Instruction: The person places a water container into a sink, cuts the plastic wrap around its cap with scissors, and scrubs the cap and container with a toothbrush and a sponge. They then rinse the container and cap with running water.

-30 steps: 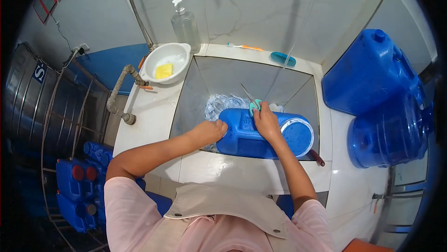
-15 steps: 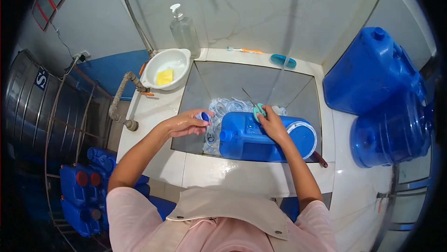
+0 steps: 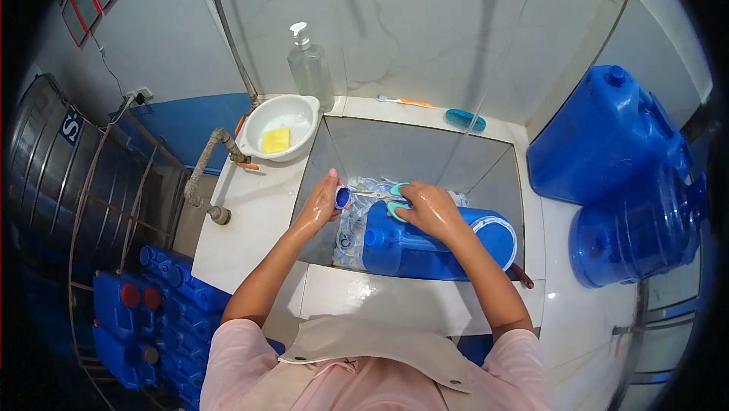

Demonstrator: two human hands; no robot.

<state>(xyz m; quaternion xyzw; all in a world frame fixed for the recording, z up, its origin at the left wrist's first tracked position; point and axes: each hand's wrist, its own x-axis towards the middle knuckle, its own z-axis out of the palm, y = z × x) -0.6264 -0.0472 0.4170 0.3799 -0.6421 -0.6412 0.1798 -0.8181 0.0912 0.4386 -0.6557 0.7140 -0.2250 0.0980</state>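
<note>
Between the fingers of my left hand is a small blue cap with a pale rim, its open side showing. My right hand is closed on a pair of scissors with mint-green handles. The metal blades point left and reach the cap; whether they touch its rim I cannot tell. Under my right hand a blue water jug lies on its side in the sink. A pile of clear and white plastic bits and rings surrounds the jug's left end.
A white basin with a yellow sponge stands left of the sink, near a pump bottle. A toothbrush and teal brush lie on the back ledge. Large blue containers stand right. A thin water stream falls into the sink.
My right hand has turned the scissors from pointing up and back to pointing left, toward the cap. My left hand has tilted up, still holding the cap. The view has shifted slightly.
</note>
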